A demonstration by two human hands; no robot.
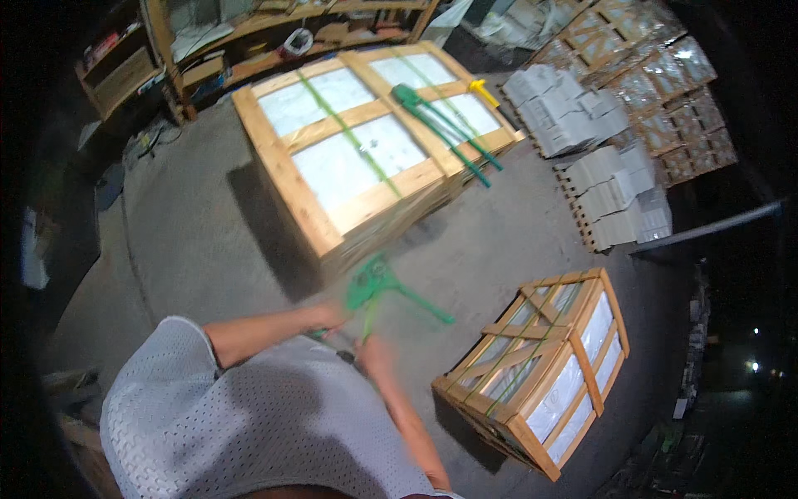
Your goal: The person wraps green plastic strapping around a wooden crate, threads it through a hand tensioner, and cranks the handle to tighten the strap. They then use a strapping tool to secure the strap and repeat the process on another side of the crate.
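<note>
A green strapping tool [371, 281], probably a tensioner, is held in front of my body, its long handle pointing to the right. My left hand [332, 317] is closed on its near left side, with part of the grip hidden. From the tool a strip of green strap [370, 318] runs down to my right hand [374, 353], which is closed around it and blurred by motion. Beyond the tool stands a large wooden crate [332, 224] with white panels and green straps over its top. A long-handled green strapping sealer [445, 131] lies across that crate.
A smaller strapped wooden crate [540, 349] stands to the right on the concrete floor [183, 224]. A yellow tool [482, 92] rests on the large crate's far right edge. Stacks of white slabs [569, 108] on pallets are at far right. Cluttered wooden shelves [291, 33] line the back.
</note>
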